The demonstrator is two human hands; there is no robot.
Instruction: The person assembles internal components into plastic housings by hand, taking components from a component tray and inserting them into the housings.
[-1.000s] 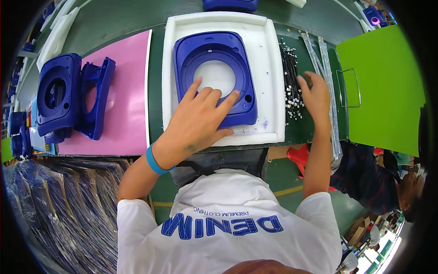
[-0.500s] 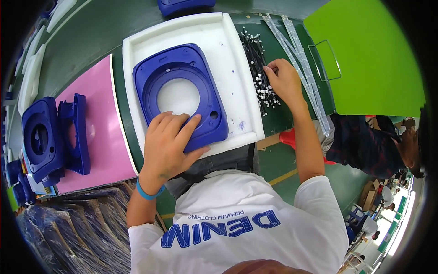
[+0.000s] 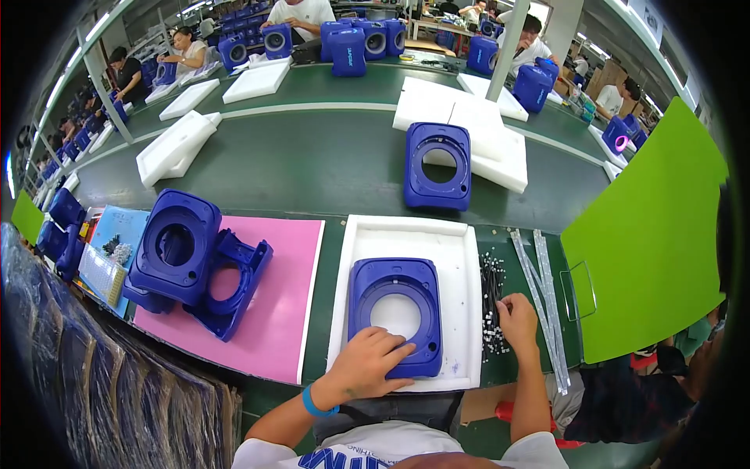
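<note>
1. The blue square housing panel (image 3: 430, 313) with the round opening lies in the white foam tray (image 3: 410, 224), towards its near left.
2. The left hand (image 3: 366, 366) rests on the panel's near left corner, fingers loosely spread rather than clenched, thumb along the near edge.
3. The right hand (image 3: 517, 320) is at the loose black cables with white connectors (image 3: 492, 293), thumb and forefinger close together — whether a cable is pinched between them I cannot tell.
4. The panel looks like moulded plastic: stiff, fairly light, perhaps slippery on its smooth face. Its outer rim or the edge of the opening should give the surest hold.
5. The cables seem light and flexible, likely to tangle; best taken singly by the sleeve — pulling by the connectors could strain the wires.
</note>
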